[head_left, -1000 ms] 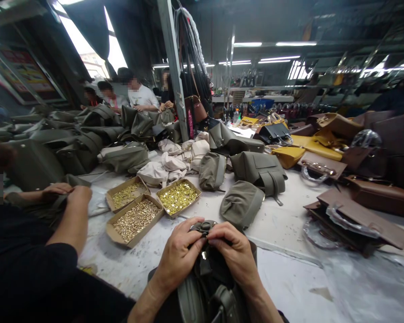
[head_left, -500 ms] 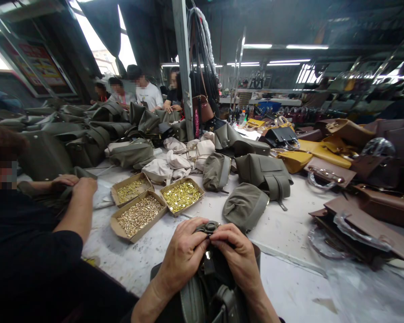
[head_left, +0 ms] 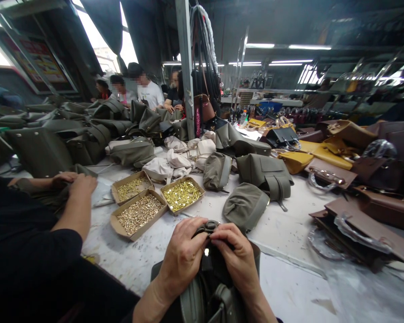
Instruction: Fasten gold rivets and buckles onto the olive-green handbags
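A dark olive bag (head_left: 197, 291) is in front of me at the table's near edge, its straps and a handle loop showing low in the picture. My left hand (head_left: 185, 251) pinches the upper rim of this bag between thumb and fingers. Opposite it, my right hand (head_left: 234, 249) is closed on the same rim, fingertips close to those of the left. A small shiny metal piece hangs just below the fingertips. Whatever tiny part may lie between the fingers is hidden. Just beyond my hands lies an olive pouch (head_left: 244, 206).
Cardboard trays of small metal fittings (head_left: 138, 215) and gold pieces (head_left: 183, 195) stand left of centre. A co-worker's arm (head_left: 72, 206) works at the left. Olive bags (head_left: 264, 175), cream pouches (head_left: 160, 168) and brown bags (head_left: 363, 224) lie around. A metal post (head_left: 185, 67) rises behind.
My hands stay on the bag's rim, with only slight finger movement. At the left, the co-worker's head has moved further out of the picture.
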### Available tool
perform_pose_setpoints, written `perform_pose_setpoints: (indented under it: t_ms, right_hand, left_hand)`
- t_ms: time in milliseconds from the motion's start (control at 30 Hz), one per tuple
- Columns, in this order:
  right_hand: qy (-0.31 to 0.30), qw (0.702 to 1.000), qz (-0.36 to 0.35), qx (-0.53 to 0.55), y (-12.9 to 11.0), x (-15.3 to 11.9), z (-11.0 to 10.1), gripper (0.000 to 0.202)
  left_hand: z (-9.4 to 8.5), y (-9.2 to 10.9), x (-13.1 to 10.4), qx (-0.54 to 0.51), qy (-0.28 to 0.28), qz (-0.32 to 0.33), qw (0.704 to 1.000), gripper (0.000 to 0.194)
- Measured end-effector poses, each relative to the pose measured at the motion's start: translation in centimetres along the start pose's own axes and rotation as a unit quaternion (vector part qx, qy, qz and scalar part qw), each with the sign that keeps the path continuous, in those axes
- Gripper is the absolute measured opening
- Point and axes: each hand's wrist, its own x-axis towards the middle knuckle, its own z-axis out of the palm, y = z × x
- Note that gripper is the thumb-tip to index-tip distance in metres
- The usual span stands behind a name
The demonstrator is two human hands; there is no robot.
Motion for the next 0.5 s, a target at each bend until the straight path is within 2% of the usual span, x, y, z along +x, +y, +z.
perform_pose_setpoints:
  t_ms: [133,300,400,500]
  right_hand:
    - [-0.002,1.000,-0.019,-0.018,0.10,-0.07,0.18,0.011]
    - [0.037,0.998,-0.024,-0.044,0.27,-0.17,0.39,0.012]
    - [0.013,0.996,-0.046,-0.070,0.42,-0.38,0.44,0.017]
    - [0.008,0.993,-0.071,-0.090,0.65,-0.60,0.43,0.017]
  left_hand:
    - [-0.07,0.21,0.03,0.027,0.000,0.016,1.000,0.029]
    - [-0.10,0.20,0.07,0.035,0.005,0.037,0.999,0.028]
    - [-0.13,0.10,-0.11,0.015,-0.004,0.040,0.999,0.027]
    - [-0.09,-0.15,-0.55,-0.044,-0.019,0.007,0.999,0.027]
